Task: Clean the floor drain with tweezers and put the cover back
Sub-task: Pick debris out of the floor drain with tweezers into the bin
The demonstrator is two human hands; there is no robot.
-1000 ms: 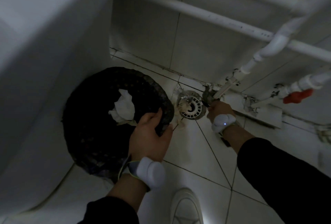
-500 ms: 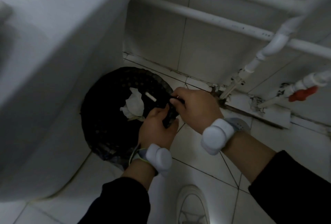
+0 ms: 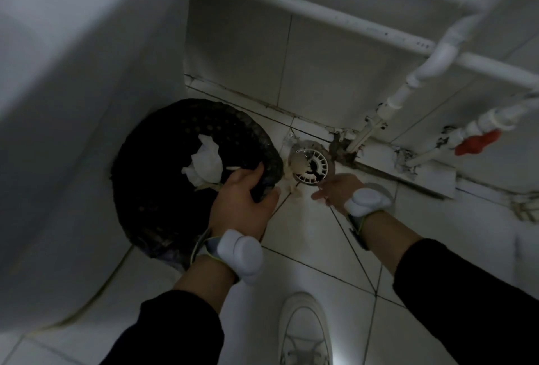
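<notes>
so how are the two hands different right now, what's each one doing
The left hand is curled over the rim of the black bin, gripping it; the right hand hangs free beside the white drain cover, touching nothing clearly. The left hand's fingers are closed, the right hand's loosely spread. Whether the right holds tweezers cannot be told. Both wear a white wrist device and a dark sleeve.

Glossy floor tiles, perforated black plastic bin, crumpled white paper.

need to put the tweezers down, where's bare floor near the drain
Free: the tiles between the right hand, the left hand and the white shoe. Crowded: the strip between the black bin and the drain, littered with scraps, and under the pipes.
</notes>
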